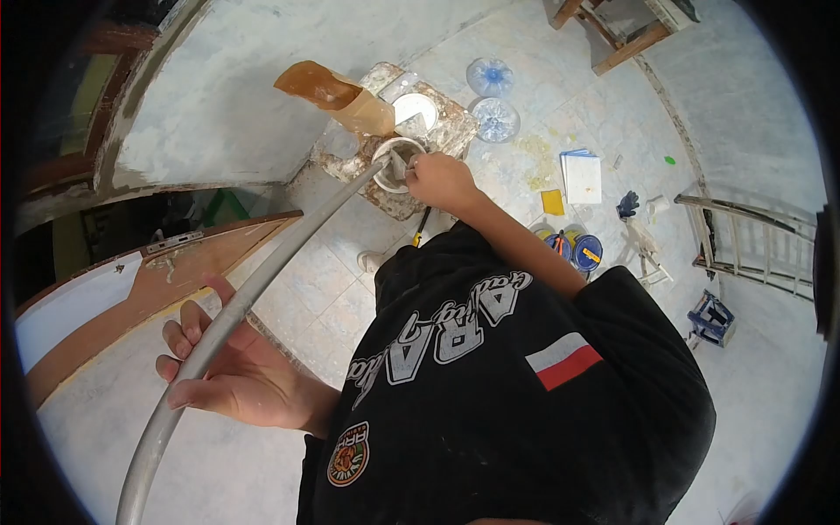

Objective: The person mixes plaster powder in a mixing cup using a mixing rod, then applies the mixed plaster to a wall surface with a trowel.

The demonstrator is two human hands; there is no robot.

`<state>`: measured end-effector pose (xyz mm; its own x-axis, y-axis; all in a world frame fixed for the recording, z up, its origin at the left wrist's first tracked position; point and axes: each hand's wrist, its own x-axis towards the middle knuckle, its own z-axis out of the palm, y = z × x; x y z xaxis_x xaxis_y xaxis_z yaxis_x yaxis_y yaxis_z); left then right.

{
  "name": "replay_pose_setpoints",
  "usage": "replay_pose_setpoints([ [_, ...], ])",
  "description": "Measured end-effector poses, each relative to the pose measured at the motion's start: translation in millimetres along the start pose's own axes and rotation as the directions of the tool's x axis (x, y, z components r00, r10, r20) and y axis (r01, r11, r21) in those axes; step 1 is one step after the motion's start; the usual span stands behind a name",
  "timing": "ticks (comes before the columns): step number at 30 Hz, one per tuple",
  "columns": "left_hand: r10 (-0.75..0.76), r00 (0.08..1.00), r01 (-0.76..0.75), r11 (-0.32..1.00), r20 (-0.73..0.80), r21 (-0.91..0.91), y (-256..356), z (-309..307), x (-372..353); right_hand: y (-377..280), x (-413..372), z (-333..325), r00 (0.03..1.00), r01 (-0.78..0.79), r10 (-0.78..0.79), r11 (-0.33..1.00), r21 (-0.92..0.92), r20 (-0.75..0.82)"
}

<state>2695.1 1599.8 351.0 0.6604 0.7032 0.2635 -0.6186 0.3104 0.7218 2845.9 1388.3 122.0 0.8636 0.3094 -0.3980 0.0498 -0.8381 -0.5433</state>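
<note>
A long grey pole runs from the lower left up to a white tub on a splattered stand. My left hand holds the pole, thumb on one side and fingers loosely spread on the other. At the tub's rim my right hand is closed around a small tool whose grey blade shows inside the tub; its handle is mostly hidden by the fingers. The pole's far end meets the tub near that blade.
Beside the tub are a brown curved sheet and a white round lid. Clear plastic bottles, a yellow square, cans and a glove lie on the floor. A ladder is at the right, a door at left.
</note>
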Motion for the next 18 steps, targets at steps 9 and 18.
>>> replay_pose_setpoints([
  [9, -0.012, 1.000, 0.012, 1.000, -0.008, 0.014, 0.5, 5.1, 5.5, -10.9, -18.2, -29.0, 0.998, 0.065, -0.064, 0.982, 0.178, -0.012],
  [18, -0.070, 0.998, 0.070, 0.995, 0.002, 0.064, 1.8, 5.6, 9.8, -6.3, -17.4, -26.3, 1.000, 0.019, -0.020, 0.998, 0.055, 0.012],
])
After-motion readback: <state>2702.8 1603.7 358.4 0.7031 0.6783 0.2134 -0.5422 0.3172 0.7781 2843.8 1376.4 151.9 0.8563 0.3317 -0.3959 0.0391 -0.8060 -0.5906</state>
